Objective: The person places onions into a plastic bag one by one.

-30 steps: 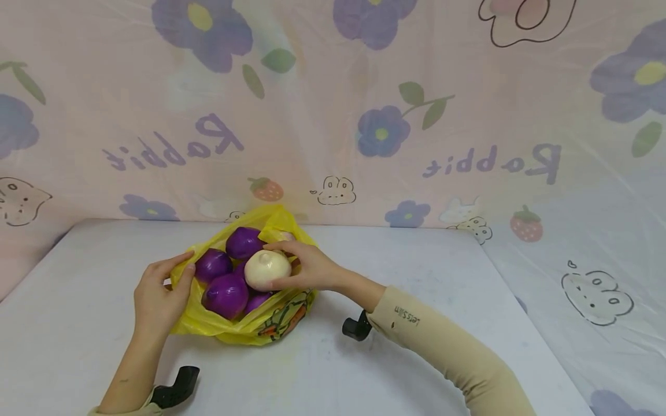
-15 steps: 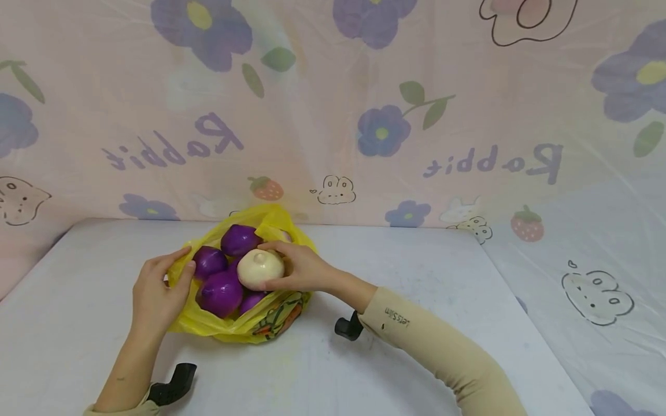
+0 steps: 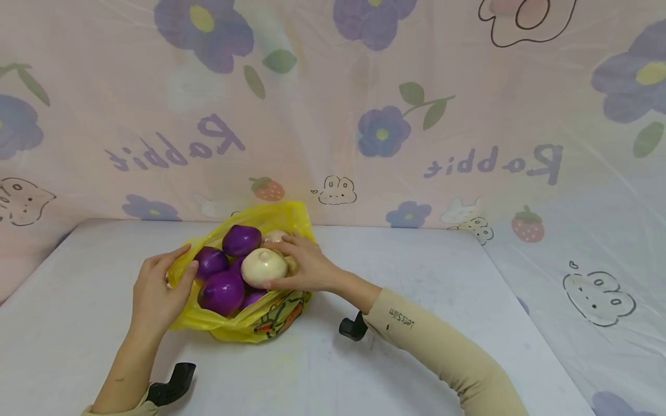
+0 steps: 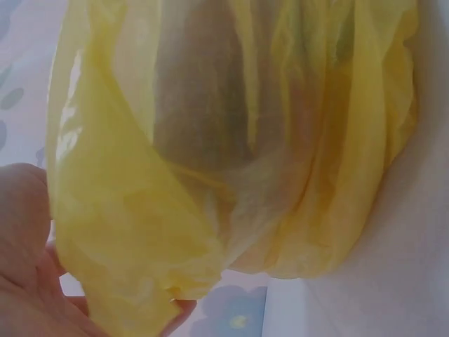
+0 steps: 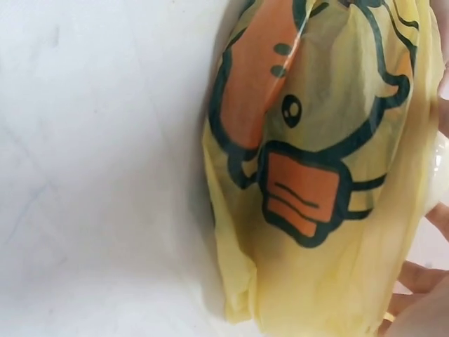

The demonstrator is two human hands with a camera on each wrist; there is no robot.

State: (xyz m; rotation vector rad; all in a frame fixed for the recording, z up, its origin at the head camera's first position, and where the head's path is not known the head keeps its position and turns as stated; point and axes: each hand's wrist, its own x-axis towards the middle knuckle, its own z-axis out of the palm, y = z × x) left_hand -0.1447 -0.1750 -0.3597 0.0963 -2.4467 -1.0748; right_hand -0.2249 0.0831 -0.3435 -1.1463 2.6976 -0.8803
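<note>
A yellow plastic bag [image 3: 241,332] stands with its mouth spread, left of centre in the head view. Inside lie several glossy purple onions [image 3: 222,293] and a white onion [image 3: 263,268] on top at the right. My right hand [image 3: 307,264] grips that white onion, thumb at its near side and fingers at its far side. A second pale onion [image 3: 274,236] shows partly behind those fingers. My left hand [image 3: 158,292] holds the bag's left rim, thumb toward the inside. In the left wrist view the yellow film covers part of the left hand [image 4: 28,253].
The bag rests on a white table [image 3: 416,346], which meets a curtain [image 3: 322,115] printed with flowers and rabbits at the back. Black wrist mounts [image 3: 174,384] stick out from both forearms. A printed cartoon figure [image 5: 302,140] marks the bag's side in the right wrist view.
The bag's right back rim has lifted and opened, uncovering more of the second pale onion. The right hand and white onion shifted slightly left, then slightly back right. The left hand has hardly moved.
</note>
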